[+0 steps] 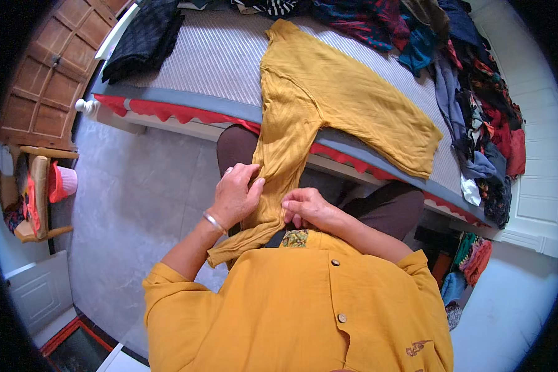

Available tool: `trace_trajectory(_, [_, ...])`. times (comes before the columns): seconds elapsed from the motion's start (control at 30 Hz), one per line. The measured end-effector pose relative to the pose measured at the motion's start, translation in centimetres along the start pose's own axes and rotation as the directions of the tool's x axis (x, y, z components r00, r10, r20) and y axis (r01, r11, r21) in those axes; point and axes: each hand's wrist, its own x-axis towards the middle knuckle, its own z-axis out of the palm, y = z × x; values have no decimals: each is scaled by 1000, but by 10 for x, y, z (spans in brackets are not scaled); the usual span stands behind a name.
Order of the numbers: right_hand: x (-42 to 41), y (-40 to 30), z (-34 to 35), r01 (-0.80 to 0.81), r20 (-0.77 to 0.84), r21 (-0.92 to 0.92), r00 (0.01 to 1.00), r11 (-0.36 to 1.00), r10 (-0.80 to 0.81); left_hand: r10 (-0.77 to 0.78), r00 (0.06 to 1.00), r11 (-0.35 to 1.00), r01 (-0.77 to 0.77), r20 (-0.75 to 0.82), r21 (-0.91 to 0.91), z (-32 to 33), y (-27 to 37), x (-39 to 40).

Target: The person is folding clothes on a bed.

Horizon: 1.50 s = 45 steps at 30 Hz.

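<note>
A mustard-yellow knitted sweater (344,88) lies across the near edge of the bed. One sleeve (279,153) hangs off the mattress towards me, down over my lap, and its cuff ends by my waist on the left. My left hand (237,193), with a ring and a silver bracelet, touches the left edge of this sleeve; whether its fingers grip the cloth is not clear. On the opposite edge, my right hand (309,204) pinches the sleeve between thumb and curled fingers. The sweater's body spreads to the right over the mattress.
Folded black clothing (144,42) sits at the bed's left end. Heaped clothes (483,121) cover its right end, and more lie along the far side. A wooden chair (39,195) with a pink basket (64,182) stands at left. A red scalloped trim (167,110) edges the bed.
</note>
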Motion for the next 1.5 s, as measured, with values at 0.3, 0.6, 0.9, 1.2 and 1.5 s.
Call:
trace_trajectory(0.3, [11,-1,-1,68,-238,239,971,969,-9,-43,994,992,55,102,-111,10,-6,17])
trace_trajectory(0.6, [13,7,-2,149,-196,255,976,955,-100,-174,945,981,190,276,-32,12,2,25])
trace_trajectory(0.9, [9,4,0,202,-285,300,952,932,-114,-135,987,851,163,92,-500,17,2,14])
trace_trajectory(1.2, [14,2,-5,190,-184,399,975,897,-125,-234,847,-85,472,478,-878,10,7,28])
trace_trajectory(1.5, [15,-1,-6,228,-118,433,974,872,-195,-208,808,-31,557,551,-830,17,4,40])
